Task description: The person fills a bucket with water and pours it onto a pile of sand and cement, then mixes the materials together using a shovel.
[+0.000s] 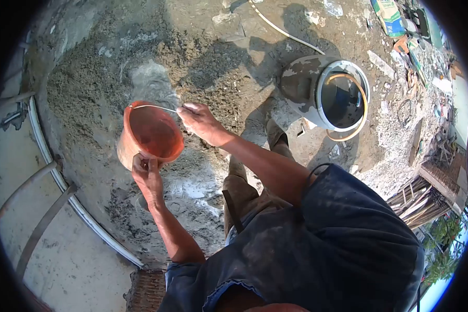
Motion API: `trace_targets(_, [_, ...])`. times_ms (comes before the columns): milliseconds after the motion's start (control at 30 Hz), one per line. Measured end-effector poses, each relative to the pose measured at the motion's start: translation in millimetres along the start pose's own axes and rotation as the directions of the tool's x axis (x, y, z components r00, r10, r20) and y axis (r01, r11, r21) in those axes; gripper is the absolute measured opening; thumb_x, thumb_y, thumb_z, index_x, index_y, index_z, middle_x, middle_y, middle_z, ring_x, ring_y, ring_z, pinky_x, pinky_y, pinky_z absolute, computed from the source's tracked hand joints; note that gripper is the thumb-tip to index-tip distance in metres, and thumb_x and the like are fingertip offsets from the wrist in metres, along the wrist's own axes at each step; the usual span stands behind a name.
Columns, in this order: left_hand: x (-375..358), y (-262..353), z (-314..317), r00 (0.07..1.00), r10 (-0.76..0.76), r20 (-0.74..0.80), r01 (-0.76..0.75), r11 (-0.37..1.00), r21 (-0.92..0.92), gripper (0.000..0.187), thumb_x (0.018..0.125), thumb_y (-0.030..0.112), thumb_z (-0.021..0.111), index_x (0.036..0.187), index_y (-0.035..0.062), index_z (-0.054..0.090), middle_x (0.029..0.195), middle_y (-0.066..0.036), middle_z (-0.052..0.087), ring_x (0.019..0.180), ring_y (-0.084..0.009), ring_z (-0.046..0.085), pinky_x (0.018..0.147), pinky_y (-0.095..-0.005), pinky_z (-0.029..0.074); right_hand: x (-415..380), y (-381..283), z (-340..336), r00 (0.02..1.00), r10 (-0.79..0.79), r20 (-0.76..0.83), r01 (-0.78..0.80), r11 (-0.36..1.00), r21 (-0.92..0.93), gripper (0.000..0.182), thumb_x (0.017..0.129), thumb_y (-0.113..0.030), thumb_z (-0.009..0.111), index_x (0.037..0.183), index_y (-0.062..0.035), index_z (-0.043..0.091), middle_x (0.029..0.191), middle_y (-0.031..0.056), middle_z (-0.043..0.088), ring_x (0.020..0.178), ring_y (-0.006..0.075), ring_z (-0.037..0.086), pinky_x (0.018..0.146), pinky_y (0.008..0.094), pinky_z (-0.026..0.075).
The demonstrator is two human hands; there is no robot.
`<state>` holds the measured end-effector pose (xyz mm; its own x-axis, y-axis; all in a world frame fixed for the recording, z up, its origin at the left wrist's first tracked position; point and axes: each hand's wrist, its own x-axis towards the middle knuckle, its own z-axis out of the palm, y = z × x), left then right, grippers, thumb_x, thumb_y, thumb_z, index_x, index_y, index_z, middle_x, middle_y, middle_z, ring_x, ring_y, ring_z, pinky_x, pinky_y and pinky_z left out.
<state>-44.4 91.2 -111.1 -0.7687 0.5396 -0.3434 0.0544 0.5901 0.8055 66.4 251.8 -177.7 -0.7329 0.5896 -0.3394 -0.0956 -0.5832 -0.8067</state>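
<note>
An orange bucket (125, 140) hangs or stands tilted in front of me, its mouth turned toward me. The inside is dark and looks wet; I cannot make out what it holds. My left hand (147, 174) is closed on the near rim, fingers curled over the edge. My right hand (200, 122) is closed on the thin pale handle (153, 107), which runs taut from the far side of the rim. Below and beyond the bucket lies grey-brown sandy mix (93, 88), with a paler powdery patch (151, 78) near the rim.
A barrel (301, 80) of dark water stands to the right, with a hose (366, 104) looped at its mouth. A shovel blade (229, 27) rests at the far side. Rubble and a printed sack (387, 18) lie far right. A wall with pipes (39, 182) runs along the left.
</note>
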Motion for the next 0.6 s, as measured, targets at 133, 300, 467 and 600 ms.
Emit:
trace_targets(133, [-9,12,92,0.939,-0.077,0.335,0.211,0.898,-0.386,0.017,0.085,0.014,0.057,0.091,-0.0006,0.051,0.082,-0.007,0.058,0.073,-0.0125,0.059,0.069,-0.0274,0.053,-66,-124,-74,0.963,-0.262,-0.065,0.170,0.776,-0.607,0.032,0.090,-0.025,0.051,0.069,-0.0019,0.048,0.058,-0.0019,0.039,0.057,0.0073,0.036,0.050,0.0268,0.033])
trace_targets(300, [-44,96,236,0.630,0.003,0.777,0.406,0.851,-0.333,0.017,0.090,0.012,0.050,0.104,0.0034,0.051,0.091,-0.006,0.060,0.079,-0.0135,0.061,0.072,-0.0264,0.051,-159,-266,-152,0.905,-0.270,-0.328,-0.054,0.692,-0.720,0.032,0.090,-0.026,0.051,0.071,-0.0007,0.050,0.059,-0.0009,0.039,0.059,0.0070,0.036,0.053,0.0264,0.033])
trace_targets(467, [-71,144,333,0.322,0.034,0.946,0.255,0.959,-0.121,0.025,0.090,0.013,0.050,0.112,0.0015,0.047,0.101,-0.010,0.057,0.091,-0.0163,0.058,0.077,-0.0280,0.048,-210,-302,-221,0.784,-0.375,-0.495,-0.191,0.612,-0.767,0.032,0.090,-0.024,0.051,0.068,-0.0009,0.048,0.059,-0.0012,0.040,0.058,0.0079,0.038,0.053,0.0261,0.034])
trace_targets(600, [-89,208,315,0.398,0.310,0.864,0.265,0.862,-0.432,0.031,0.089,0.015,0.053,0.115,0.0001,0.046,0.106,-0.012,0.055,0.098,-0.0183,0.055,0.085,-0.0309,0.044,-221,-293,-287,0.717,-0.194,-0.670,-0.502,0.523,-0.688,0.023,0.085,-0.018,0.050,0.075,0.0024,0.054,0.067,0.0119,0.055,0.064,0.0208,0.053,0.063,0.0351,0.043])
